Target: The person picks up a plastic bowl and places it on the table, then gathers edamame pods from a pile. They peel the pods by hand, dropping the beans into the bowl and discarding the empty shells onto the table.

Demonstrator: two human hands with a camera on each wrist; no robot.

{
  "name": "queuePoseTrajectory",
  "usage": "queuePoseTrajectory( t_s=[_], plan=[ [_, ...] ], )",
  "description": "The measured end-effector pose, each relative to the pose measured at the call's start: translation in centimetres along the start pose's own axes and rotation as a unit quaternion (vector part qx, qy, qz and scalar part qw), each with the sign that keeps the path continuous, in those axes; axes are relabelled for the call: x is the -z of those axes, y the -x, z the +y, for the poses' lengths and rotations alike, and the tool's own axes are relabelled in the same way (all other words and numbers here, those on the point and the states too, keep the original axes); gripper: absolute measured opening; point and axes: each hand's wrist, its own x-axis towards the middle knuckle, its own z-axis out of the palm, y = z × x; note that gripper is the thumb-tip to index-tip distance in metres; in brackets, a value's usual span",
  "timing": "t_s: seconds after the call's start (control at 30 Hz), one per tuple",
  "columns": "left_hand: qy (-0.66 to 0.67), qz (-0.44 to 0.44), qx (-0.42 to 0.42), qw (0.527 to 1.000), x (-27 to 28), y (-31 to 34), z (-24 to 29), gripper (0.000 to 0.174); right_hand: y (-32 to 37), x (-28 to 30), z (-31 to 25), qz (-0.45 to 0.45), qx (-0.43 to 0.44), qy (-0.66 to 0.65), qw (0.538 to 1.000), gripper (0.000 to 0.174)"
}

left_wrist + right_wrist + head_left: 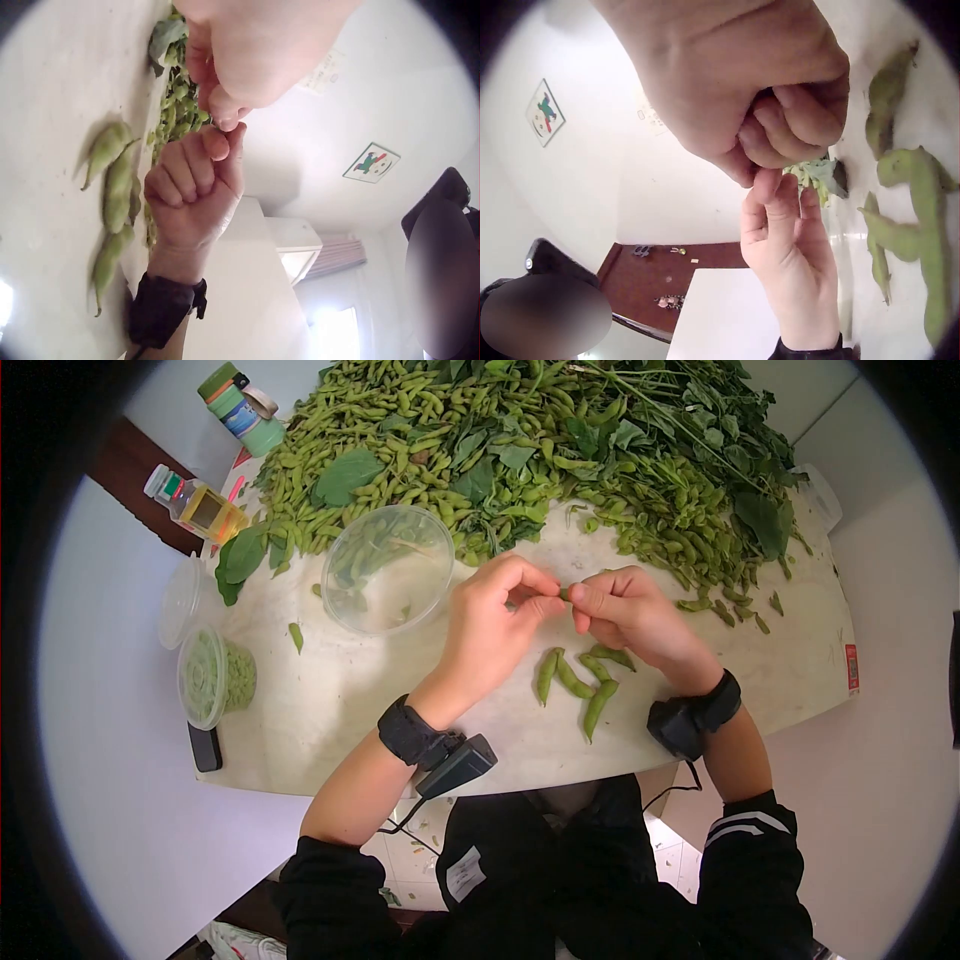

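Note:
Both hands meet above the middle of the table. A small green pod (pixel 565 594) shows between the fingertips in the head view, mostly covered. The left hand (pixel 500 622) pinches it between thumb and index finger. From the other side the right hand (pixel 635 618) pinches it, its remaining fingers curled in. In both wrist views the fingertips touch and hide the pod. Several loose green pods (pixel 598 710) lie on the table just below the hands; they also show beside the right hand (pixel 750 82) in the right wrist view.
A large heap of pods (pixel 400 440) with leafy stems covers the far side. Left of the hands stands a clear round bowl (pixel 436 595). Farther left are a lidded tub of shelled beans (pixel 240 678), a black phone (pixel 205 748), an oil bottle (pixel 208 512) and a green bottle (pixel 250 422).

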Motion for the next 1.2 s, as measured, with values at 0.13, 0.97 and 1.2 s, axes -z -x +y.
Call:
queuePoseTrajectory(
  t_s=[0.13,0.97,1.2],
  plan=[
    [0.108,0.019,0.087,0.990,-0.2,0.3,0.4,0.007,0.1,-0.8,0.2,0.024,0.071,0.071,0.995,0.033],
    [0.294,-0.103,0.386,0.868,1.6,-0.1,1.6,0.006,0.7,-0.9,-0.3,-0.029,0.127,0.191,0.973,0.033],
    [0.334,-0.124,0.423,0.833,1.7,-0.2,1.4,0.007,1.0,-0.8,-0.5,-0.044,0.123,0.193,0.972,0.032]
  ],
)
